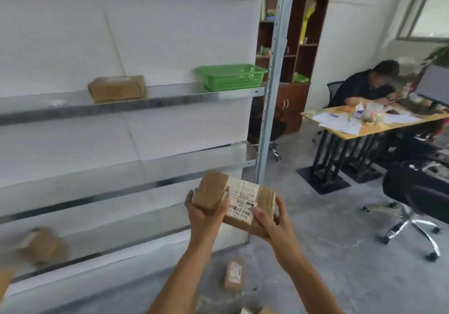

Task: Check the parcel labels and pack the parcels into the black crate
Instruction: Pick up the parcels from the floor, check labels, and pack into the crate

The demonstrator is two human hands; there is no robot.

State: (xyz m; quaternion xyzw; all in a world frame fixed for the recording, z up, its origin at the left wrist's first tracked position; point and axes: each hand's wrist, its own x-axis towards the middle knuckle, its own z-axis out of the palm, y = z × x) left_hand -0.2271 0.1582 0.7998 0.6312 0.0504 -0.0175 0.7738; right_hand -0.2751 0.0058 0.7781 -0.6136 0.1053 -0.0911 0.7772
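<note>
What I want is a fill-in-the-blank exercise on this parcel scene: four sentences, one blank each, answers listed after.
The left hand and right hand together grip the held parcel, whose white ____ faces up.
The basket on the upper shelf is ____ in colour.
The shelf parcel sits to the ____ of the basket.
The small parcel lies on the ____, below the hands.
Answers: label; green; left; floor.

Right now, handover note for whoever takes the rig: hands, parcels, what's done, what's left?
Left hand and right hand both grip the brown cardboard parcel with a white label, label facing up.
Other parcels: brown box on the upper metal shelf, blurred brown parcel on the low shelf, small labelled parcel on the grey floor.
Black crate not in view; no packing visible.
Left: check this label, then pack all parcels.
</note>
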